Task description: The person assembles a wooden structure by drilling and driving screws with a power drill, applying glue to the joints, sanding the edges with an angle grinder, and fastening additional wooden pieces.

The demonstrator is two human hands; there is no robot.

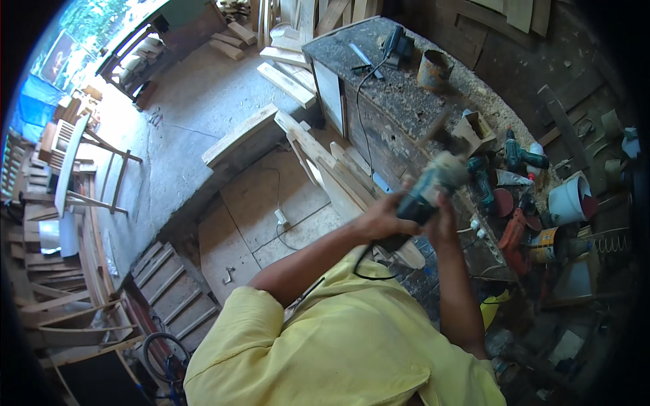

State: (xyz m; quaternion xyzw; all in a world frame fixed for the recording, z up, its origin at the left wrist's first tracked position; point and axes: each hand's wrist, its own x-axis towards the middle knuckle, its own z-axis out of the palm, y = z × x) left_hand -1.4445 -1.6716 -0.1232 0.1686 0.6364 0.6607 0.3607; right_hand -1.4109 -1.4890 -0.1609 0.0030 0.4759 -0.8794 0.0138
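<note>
Both my hands are closed round a teal corded power tool (424, 199), shaped like an angle grinder. My left hand (384, 220) wraps its body from the left, near the back end. My right hand (443, 222) holds it from the right, with one digit up along its side. The tool's grey head points away from me toward the workbench and is blurred, so its fitting cannot be made out. A black cord (371, 275) loops from its back end in front of my yellow shirt. Long wooden boards (338, 177) lie below and left of the tool.
The cluttered workbench (399, 101) carries a rusty can (434, 70), an open cardboard box (476, 131), a teal drill (525, 154), a red power tool (512, 231) and a white bucket (569, 201). A cord hangs down its side. A wooden chair frame (74, 166) stands at left.
</note>
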